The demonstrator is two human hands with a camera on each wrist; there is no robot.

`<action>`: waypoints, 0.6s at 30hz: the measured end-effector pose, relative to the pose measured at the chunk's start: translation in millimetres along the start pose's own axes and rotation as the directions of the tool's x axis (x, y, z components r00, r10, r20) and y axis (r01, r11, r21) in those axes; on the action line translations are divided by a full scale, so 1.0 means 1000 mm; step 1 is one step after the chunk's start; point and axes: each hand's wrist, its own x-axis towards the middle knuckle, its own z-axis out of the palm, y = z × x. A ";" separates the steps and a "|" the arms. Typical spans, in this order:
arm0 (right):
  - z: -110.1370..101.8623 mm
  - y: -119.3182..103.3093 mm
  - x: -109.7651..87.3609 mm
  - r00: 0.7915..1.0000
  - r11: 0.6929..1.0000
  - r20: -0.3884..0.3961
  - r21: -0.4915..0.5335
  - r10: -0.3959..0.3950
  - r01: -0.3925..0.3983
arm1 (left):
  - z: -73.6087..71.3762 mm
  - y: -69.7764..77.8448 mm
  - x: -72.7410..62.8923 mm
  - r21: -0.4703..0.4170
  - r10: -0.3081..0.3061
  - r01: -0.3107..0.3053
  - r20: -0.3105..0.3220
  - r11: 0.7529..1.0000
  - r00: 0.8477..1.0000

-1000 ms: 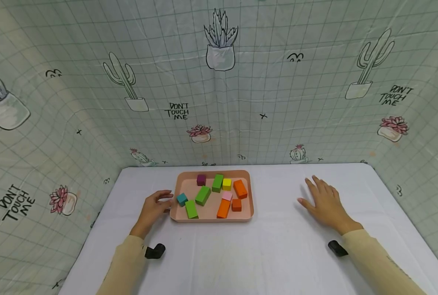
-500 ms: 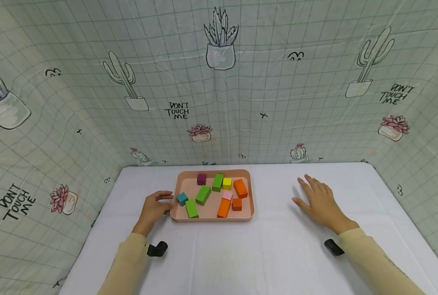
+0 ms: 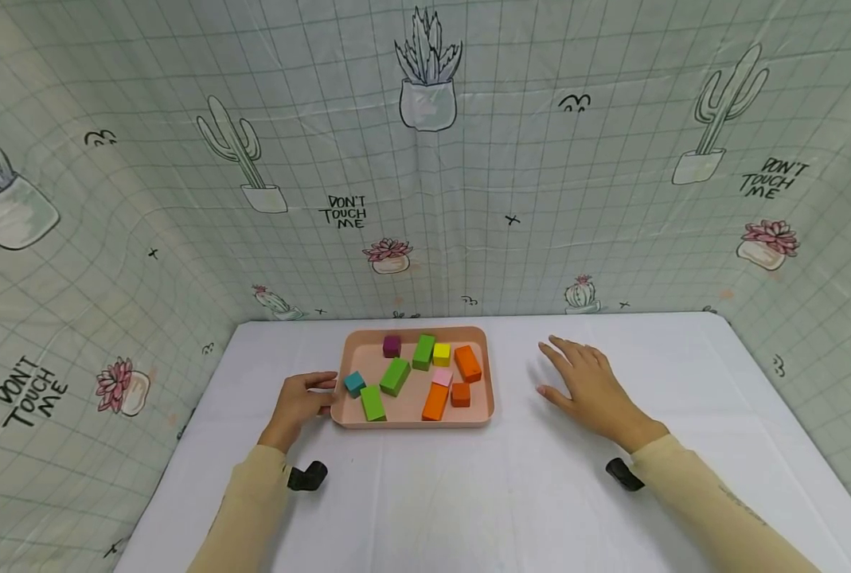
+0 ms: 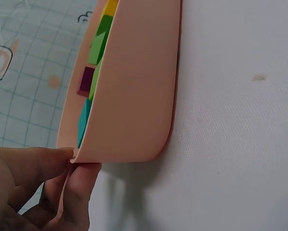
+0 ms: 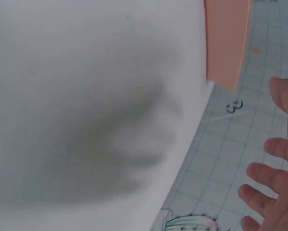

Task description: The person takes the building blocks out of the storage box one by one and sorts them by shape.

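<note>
A shallow pink tray point(image 3: 411, 423) lies on the white table with several coloured blocks in it. My left hand point(image 3: 299, 404) pinches its left end; in the left wrist view the thumb point(image 4: 43, 161) lies at the rim, with fingers bent below it. Nearest that hand inside the tray are a teal cube point(image 3: 354, 384) and a green block point(image 3: 373, 403). To the tray's right, my right hand point(image 3: 591, 388) hovers over the table with fingers spread and holds nothing. The right wrist view shows its fingers point(image 5: 269, 178) apart from the tray's end point(image 5: 226, 43).
Also in the tray are a purple cube point(image 3: 392, 346), a yellow cube point(image 3: 442, 354), a pink block point(image 3: 443, 376) and orange blocks point(image 3: 468, 364). Behind the table hangs a gridded curtain point(image 3: 511, 159) with drawn plants. A black wrist device point(image 3: 309, 476) sits by the left sleeve.
My right hand has moved left toward the tray, fingers still spread. My left hand has closed in on the tray's left end. The tray and blocks have stayed in place.
</note>
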 end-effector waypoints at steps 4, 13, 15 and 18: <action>0.004 -0.012 0.009 0.998 0.998 -0.003 -0.011 -0.058 0.058 | 0.000 0.001 -0.001 0.004 0.003 -0.003 0.013 1.000 1.000; 0.014 -0.037 0.025 0.986 0.983 0.012 -0.066 -0.169 0.169 | 0.000 0.001 0.000 -0.003 -0.015 0.015 0.012 1.000 1.000; 0.016 -0.041 0.027 0.981 0.977 0.013 -0.086 -0.195 0.196 | 0.000 0.002 -0.001 -0.007 -0.013 0.013 0.016 1.000 1.000; 0.019 -0.046 0.032 0.973 0.968 0.004 -0.097 -0.232 0.231 | 0.000 0.004 -0.001 -0.014 -0.016 0.016 0.016 1.000 1.000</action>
